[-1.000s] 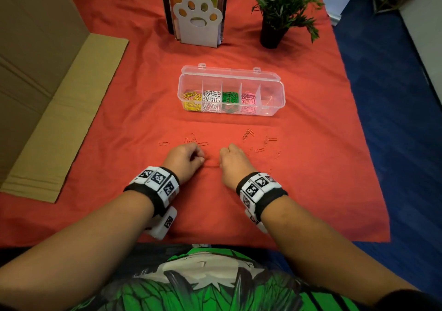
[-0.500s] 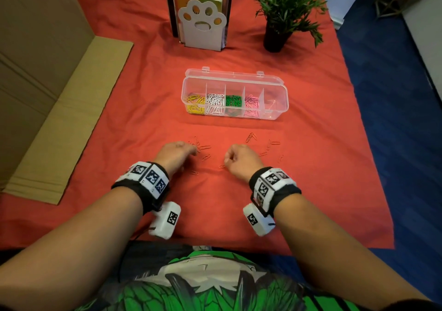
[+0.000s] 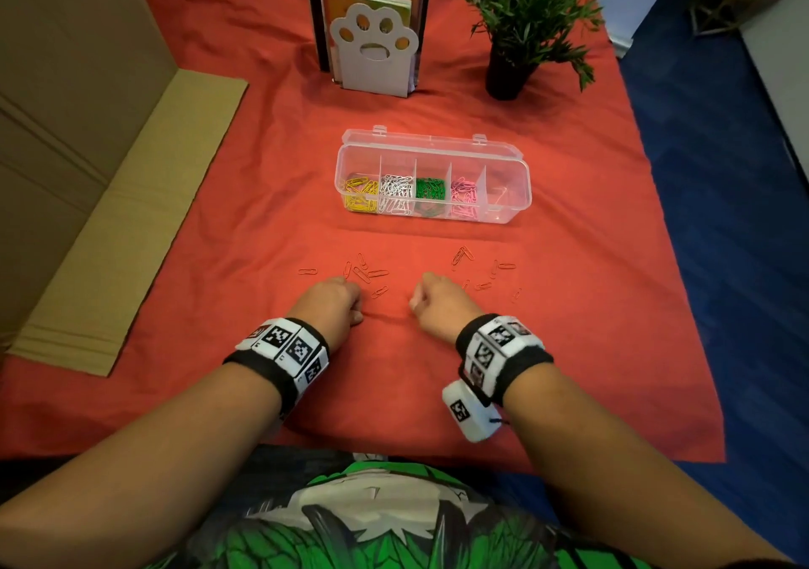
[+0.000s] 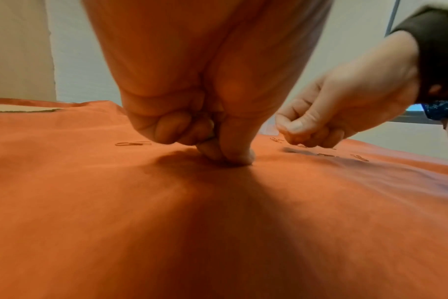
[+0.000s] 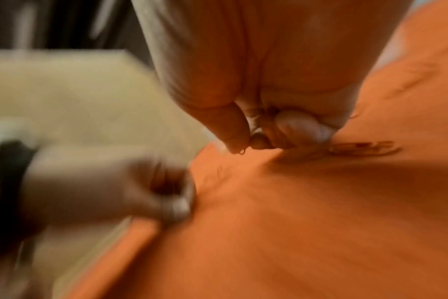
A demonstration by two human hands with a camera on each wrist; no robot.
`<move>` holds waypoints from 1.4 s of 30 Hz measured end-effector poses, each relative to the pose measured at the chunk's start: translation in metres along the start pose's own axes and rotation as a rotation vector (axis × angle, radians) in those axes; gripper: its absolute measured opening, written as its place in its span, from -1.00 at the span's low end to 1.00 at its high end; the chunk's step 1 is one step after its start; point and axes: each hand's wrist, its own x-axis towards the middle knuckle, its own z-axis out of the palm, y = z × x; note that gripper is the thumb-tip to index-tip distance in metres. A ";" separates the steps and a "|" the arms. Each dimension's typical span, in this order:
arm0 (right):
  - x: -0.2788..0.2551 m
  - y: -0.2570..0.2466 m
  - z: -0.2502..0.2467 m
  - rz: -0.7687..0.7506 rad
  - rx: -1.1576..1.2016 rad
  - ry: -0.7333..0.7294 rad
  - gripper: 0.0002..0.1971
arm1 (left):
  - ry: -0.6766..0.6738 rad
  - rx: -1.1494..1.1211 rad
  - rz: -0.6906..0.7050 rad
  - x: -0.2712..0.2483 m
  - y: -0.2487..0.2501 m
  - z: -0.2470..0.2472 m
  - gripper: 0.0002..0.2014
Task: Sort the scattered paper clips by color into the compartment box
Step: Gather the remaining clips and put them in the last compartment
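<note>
Several orange paper clips lie in two loose groups on the red cloth, one on the left and one on the right. Behind them stands the clear compartment box with its lid open, holding yellow, white, green and pink clips; its right end compartment is nearly bare. My left hand pinches thumb and forefinger down onto the cloth, and the clip under the tips is hidden. My right hand is curled, pinching an orange clip whose wire loop pokes out.
A white paw-shaped book stand and a potted plant stand behind the box. Flattened cardboard covers the left side. The cloth ends at the right over blue floor.
The hands have moved apart from the centre. The loose clip beside my right thumb is gone from the cloth. My left thumb has come down where another clip lay.
</note>
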 end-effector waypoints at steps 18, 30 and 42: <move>0.022 0.041 -0.062 0.341 1.528 0.211 -0.80 | -0.066 -1.137 -0.457 -0.003 0.002 -0.026 -0.84; 0.044 0.020 -0.035 0.268 -0.267 0.369 -0.56 | 0.361 -0.274 -0.357 0.008 -0.030 -0.031 -0.84; 0.032 0.010 -0.017 0.015 -0.465 0.341 -0.71 | 0.328 -0.061 -0.232 0.013 -0.040 -0.022 -0.86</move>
